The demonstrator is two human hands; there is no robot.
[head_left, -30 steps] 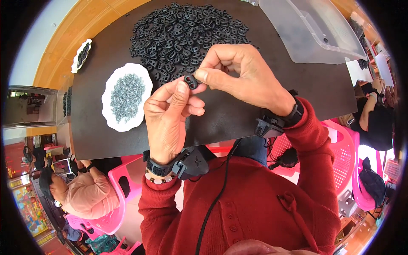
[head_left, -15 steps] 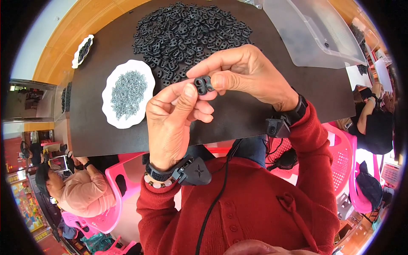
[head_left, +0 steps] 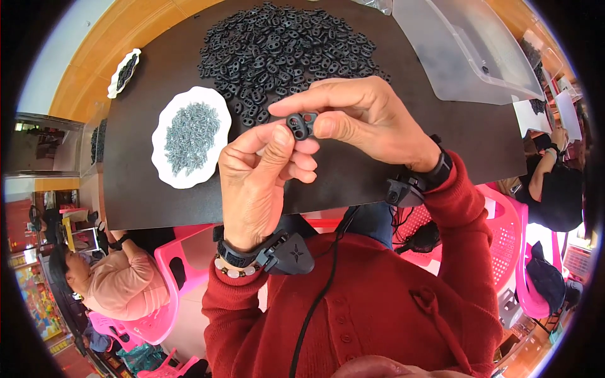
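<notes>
A black two-hole plastic cord lock (head_left: 296,128) is held up over the near part of the table. My left hand (head_left: 252,179) pinches its left part between thumb and fingers. At its right end, the thumb of my right hand (head_left: 375,123) presses close, with the index finger stretched out above. Something small, like a coil, shows in one hole. Left of my hands, a white scalloped plate (head_left: 222,113) holds a heap of small metal springs (head_left: 191,140). Beyond them lies a big pile of loose black cord lock pieces (head_left: 283,53).
The dark brown table (head_left: 135,195) carries a clear plastic bin (head_left: 466,57) at the far right. A smaller white dish (head_left: 113,85) with black pieces is at the far left. People sit on pink chairs (head_left: 165,286) to both sides. A black cable (head_left: 321,293) hangs down my front.
My right hand has shifted slightly down, its index finger lower over the cord lock. The cord lock is turned a little between my fingers. My left hand has barely moved.
</notes>
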